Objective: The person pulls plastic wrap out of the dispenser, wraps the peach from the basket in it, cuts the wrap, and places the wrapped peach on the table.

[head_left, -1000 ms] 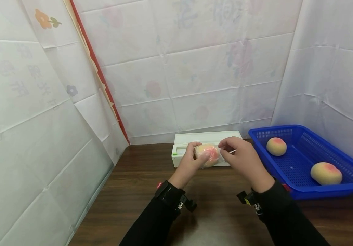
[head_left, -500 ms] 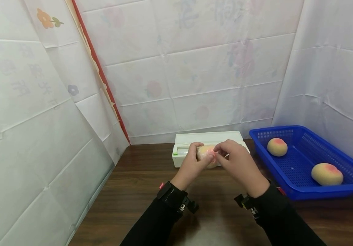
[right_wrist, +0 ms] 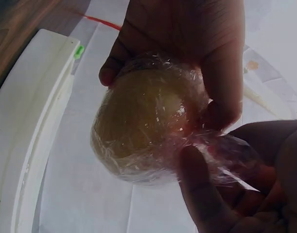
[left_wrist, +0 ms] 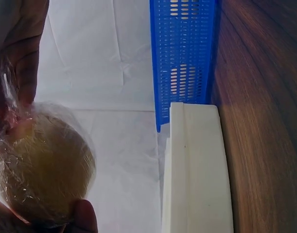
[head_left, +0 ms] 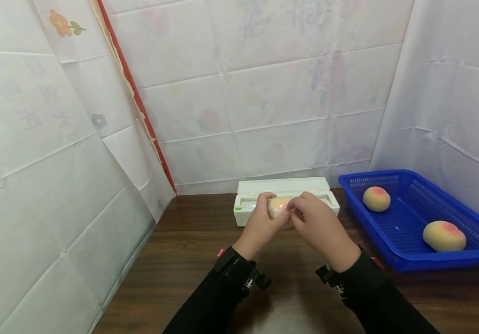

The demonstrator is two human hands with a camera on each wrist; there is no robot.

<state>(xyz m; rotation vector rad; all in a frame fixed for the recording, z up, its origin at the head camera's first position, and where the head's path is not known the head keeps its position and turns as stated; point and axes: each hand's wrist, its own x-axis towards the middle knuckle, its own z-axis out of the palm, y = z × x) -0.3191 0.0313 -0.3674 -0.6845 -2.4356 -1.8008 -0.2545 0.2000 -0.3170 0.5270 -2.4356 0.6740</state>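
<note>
A yellow and pink peach (head_left: 278, 205) is held above the table, wrapped in clear cling film (right_wrist: 221, 153). My left hand (head_left: 261, 225) grips it from the left, thumb on the near side. In the right wrist view the left fingers curl round the wrapped peach (right_wrist: 138, 109). My right hand (head_left: 320, 227) pinches a gathered, twisted bunch of the film at the peach's right side. Behind the hands stands a white cling film box (head_left: 245, 218) with its lid raised. The left wrist view shows the wrapped peach (left_wrist: 51, 165) from below.
A blue plastic basket (head_left: 369, 232) stands to the right with two bare peaches, one at the back (head_left: 376, 199) and one nearer (head_left: 444, 235). White sheeting (head_left: 239, 116) hangs behind and along both sides of the brown wooden table (head_left: 172, 260).
My right hand has moved left to the peach and now pinches the film there. My left hand has kept its grip on the peach, which has turned a little.
</note>
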